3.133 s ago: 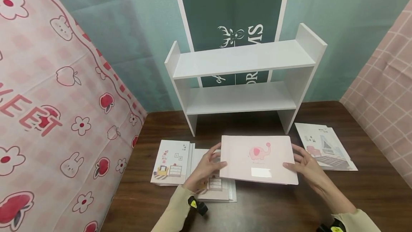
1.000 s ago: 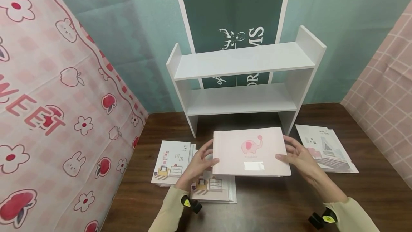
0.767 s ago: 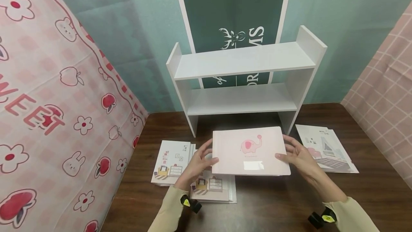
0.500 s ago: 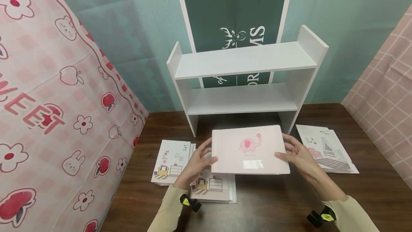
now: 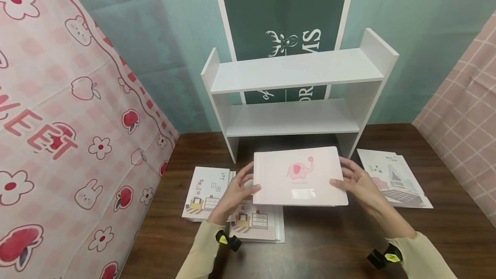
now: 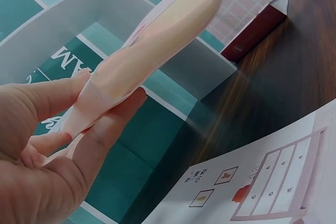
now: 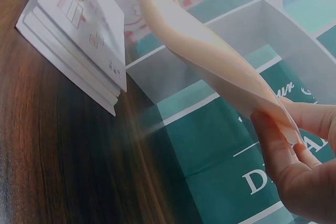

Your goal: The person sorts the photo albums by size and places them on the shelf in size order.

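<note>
Between both hands, above the table, hangs a pink photo album (image 5: 296, 175) with an elephant and a pale rectangle on its cover. My left hand (image 5: 234, 193) grips its left end, thumb on the cover and fingers behind. At the opposite end my right hand (image 5: 362, 186) pinches it the same way. The left wrist view shows the album (image 6: 157, 40) edge-on and slightly bowed, with the left hand's thumb and fingers on either side. Seen from the right wrist, the album (image 7: 210, 59) bends in a soft wave. Its back is hidden in the head view.
Behind the album stands a white two-tier shelf (image 5: 294, 72). To the left lie a stack of white illustrated albums (image 5: 205, 193) and another illustrated album (image 5: 257, 225), partly beneath the left forearm and the pink album. More white albums (image 5: 393, 180) lie right on the wooden table (image 5: 317, 244).
Both hands have carried the pink album left and away from me, toward the shelf, and it now tilts slightly up at the right. The grip of each hand looks the same.
</note>
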Available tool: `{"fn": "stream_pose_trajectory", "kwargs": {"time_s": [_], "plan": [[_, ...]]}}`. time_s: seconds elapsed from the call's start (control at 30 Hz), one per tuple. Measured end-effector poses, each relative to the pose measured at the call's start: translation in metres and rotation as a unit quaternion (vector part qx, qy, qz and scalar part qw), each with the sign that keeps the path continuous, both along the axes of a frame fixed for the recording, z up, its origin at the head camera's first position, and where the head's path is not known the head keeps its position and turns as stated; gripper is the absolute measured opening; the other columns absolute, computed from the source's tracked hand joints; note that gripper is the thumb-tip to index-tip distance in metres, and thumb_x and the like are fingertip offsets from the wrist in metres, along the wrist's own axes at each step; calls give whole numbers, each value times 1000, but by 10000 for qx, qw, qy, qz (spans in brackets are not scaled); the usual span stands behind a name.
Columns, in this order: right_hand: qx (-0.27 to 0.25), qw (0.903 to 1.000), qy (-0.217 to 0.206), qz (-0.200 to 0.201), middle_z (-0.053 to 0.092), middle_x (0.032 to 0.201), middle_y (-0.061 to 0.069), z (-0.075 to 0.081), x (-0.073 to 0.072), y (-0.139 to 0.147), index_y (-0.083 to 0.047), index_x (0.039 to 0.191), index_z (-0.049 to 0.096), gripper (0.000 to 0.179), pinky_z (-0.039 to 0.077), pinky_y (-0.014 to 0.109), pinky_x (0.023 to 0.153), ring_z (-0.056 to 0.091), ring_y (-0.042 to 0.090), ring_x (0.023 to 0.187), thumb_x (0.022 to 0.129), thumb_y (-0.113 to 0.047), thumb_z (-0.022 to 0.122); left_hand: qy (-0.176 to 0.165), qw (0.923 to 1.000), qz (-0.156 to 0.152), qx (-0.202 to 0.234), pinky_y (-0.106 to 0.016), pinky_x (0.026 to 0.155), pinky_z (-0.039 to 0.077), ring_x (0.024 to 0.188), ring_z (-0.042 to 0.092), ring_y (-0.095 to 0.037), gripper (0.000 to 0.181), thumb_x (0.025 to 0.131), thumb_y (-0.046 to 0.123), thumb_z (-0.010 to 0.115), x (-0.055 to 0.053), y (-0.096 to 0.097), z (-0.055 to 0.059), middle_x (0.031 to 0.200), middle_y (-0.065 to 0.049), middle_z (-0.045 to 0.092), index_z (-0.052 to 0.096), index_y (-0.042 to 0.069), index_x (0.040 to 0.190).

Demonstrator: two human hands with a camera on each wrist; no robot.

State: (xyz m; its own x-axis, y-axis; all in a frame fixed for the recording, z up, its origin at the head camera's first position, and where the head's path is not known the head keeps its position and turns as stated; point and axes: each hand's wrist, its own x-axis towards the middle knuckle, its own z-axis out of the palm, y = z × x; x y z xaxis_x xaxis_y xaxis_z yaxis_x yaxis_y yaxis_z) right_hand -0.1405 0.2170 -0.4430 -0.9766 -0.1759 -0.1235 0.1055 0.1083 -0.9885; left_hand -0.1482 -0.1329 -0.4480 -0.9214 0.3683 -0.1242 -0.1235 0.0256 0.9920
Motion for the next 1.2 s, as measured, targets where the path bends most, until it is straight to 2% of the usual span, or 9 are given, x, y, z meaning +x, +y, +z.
{"fn": "stream_pose_trajectory", "kwargs": {"time_s": [0.4,0.73,0.93,1.0,1.2], "plan": [[-118,9999,34,15,62,101,-16,1,-1,0,-2,145,14,81,54,26,69,66,10,86,84,-8,67,85,9997,-123,179,-31,71,54,91,62,-15,73,87,4,62,-3,-2,-2,131,-19,48,24,18,147],[-185,9998,79,-63,61,103,-17,8,-3,-2,-3,146,15,82,53,24,71,64,7,88,84,-8,68,172,9998,-67,68,-40,79,53,94,62,-19,72,87,4,62,-7,-3,11,134,-19,47,26,21,146],[-427,9990,77,-98,62,104,-16,13,-2,-3,-4,146,15,81,53,23,70,65,7,88,84,-5,67,301,9991,-87,293,-49,85,50,91,65,-17,72,87,0,60,-8,-4,13,134,-21,46,25,18,147],[-437,9990,110,-78,62,105,-16,15,-2,-3,-5,146,15,80,53,23,70,64,7,89,84,-5,67,340,9987,-99,372,-49,85,49,92,64,-17,72,87,-1,60,-9,-4,14,134,-21,46,24,17,147],[-507,9986,124,-69,62,106,-16,18,-1,-3,-7,146,17,79,54,25,70,65,7,88,85,-6,66,360,9988,-55,330,-37,82,53,91,65,-16,72,87,0,60,-9,-4,15,134,-20,45,24,17,147]]}}
